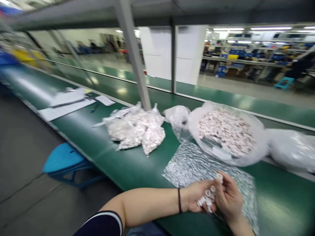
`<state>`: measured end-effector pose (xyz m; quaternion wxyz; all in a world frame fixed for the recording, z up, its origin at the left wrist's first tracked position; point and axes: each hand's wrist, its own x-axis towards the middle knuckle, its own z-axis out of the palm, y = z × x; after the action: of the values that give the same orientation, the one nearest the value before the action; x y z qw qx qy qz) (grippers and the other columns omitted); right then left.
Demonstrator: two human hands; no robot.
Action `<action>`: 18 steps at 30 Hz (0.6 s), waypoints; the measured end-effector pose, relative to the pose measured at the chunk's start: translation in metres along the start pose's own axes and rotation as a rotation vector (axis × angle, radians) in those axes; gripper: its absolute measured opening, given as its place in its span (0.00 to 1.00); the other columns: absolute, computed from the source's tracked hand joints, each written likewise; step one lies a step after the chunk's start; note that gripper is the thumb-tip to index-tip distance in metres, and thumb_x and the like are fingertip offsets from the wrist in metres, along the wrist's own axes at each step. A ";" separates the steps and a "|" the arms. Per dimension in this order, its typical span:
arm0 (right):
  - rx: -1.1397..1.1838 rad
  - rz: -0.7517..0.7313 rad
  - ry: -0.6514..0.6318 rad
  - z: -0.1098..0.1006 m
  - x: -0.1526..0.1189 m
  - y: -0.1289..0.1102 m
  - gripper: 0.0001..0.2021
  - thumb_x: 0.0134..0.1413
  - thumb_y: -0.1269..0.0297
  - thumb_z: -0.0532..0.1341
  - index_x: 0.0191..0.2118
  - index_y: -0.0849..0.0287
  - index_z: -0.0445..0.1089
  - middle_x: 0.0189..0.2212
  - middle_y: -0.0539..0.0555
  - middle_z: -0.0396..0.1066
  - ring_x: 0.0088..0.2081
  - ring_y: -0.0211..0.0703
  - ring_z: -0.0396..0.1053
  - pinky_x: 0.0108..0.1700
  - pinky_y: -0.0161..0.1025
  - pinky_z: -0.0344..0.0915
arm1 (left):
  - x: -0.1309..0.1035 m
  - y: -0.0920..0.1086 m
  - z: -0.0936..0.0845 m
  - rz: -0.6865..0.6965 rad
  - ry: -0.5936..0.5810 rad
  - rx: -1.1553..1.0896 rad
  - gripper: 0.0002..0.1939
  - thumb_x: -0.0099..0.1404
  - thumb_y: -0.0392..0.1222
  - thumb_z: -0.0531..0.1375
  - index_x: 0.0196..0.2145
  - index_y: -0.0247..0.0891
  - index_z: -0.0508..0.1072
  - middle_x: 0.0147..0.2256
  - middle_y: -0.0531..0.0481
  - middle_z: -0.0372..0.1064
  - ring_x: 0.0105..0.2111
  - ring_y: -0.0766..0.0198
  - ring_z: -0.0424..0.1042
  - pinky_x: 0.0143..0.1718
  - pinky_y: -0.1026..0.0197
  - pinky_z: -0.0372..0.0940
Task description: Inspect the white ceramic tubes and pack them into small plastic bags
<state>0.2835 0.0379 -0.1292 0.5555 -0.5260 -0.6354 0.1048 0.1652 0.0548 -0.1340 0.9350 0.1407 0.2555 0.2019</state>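
My left hand [194, 194], a dark braided band at its wrist, is cupped around several small white plastic caps [208, 193] with round, hollow-looking ends. Close against it, my right hand [231, 200] pinches one more white cap [219, 177] between thumb and fingers. Both hands are above a crinkled silvery sheet [192, 162] on the green bench [142, 170]. Beyond them, a large open clear bag [262, 137] holds a heap of small whitish pieces [226, 129], some showing brownish marks. Fingers partly cover the caps in my left palm.
Filled clear bags [135, 127] of white pieces lie left of the sheet. Crumpled plastic [180, 119] and a bulging clear bag [290, 147] flank the open bag. Papers [69, 101] rest farther left. A metal post [134, 55] rises behind; a blue stool [64, 159] stands by the bench.
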 end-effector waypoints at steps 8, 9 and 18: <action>0.907 0.933 0.096 -0.003 0.029 -0.017 0.14 0.51 0.56 0.64 0.40 0.55 0.65 0.19 0.42 0.59 0.16 0.30 0.56 0.13 0.25 0.55 | 0.000 0.005 0.000 0.085 0.152 0.102 0.16 0.66 0.55 0.55 0.32 0.38 0.66 0.16 0.52 0.66 0.11 0.63 0.65 0.10 0.67 0.42; 1.032 1.035 0.106 -0.006 0.033 -0.016 0.11 0.51 0.60 0.63 0.38 0.56 0.64 0.19 0.42 0.58 0.15 0.29 0.54 0.12 0.24 0.53 | -0.002 0.006 0.000 0.106 0.150 0.089 0.15 0.65 0.54 0.56 0.32 0.39 0.66 0.16 0.52 0.66 0.11 0.63 0.65 0.11 0.67 0.42; 1.384 1.203 0.246 -0.018 0.029 0.015 0.12 0.46 0.74 0.58 0.39 0.60 0.66 0.31 0.53 0.70 0.29 0.32 0.70 0.22 0.24 0.68 | -0.007 0.027 -0.001 0.259 0.143 -0.053 0.17 0.64 0.55 0.58 0.32 0.37 0.66 0.18 0.52 0.66 0.12 0.65 0.66 0.10 0.70 0.43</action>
<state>0.3111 0.0594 -0.1162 0.6615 -0.3258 0.0123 0.6754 0.1511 0.0759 -0.1215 0.8838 0.1329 0.2957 0.3372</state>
